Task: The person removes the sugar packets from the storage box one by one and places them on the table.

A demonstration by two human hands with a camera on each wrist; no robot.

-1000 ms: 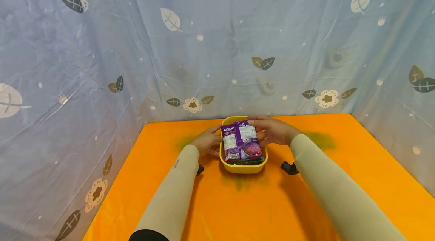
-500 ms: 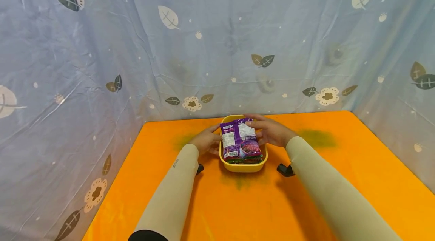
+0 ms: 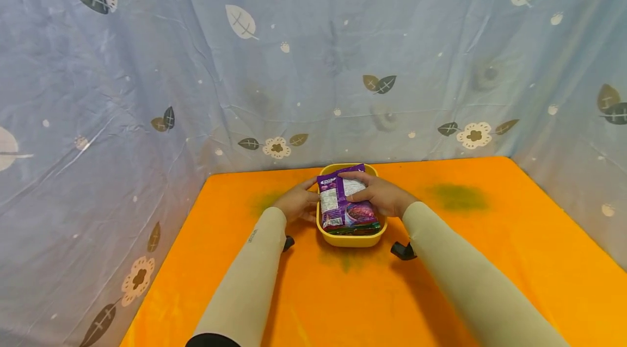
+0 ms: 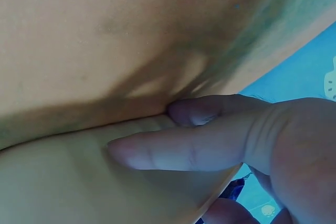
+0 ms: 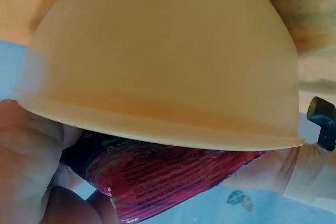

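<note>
A yellow plastic basin (image 3: 350,241) stands on the orange table and holds a purple food packet (image 3: 333,200) with white printed panels, lying face up. A strip of green packaging (image 3: 357,230) shows beneath its near end. My left hand (image 3: 297,203) holds the basin's left side. In the left wrist view, its fingers (image 4: 173,150) lie along the outer wall, with another digit at the rim. My right hand (image 3: 384,194) reaches over the right rim and grips the purple packet, thumb and forefinger spread across its top. In the right wrist view the packet's reddish side (image 5: 163,182) shows beyond the rim.
The orange table (image 3: 352,303) carries dark green stains, one of them a patch (image 3: 458,197) at the right. A pale blue patterned curtain (image 3: 313,64) hangs along the table's back and sides. A black wrist-worn part (image 3: 404,252) juts from below the right sleeve.
My right hand has moved left from the packet's right edge to over its upper face. The packet has tilted slightly, and my left hand has stayed at the basin's side.
</note>
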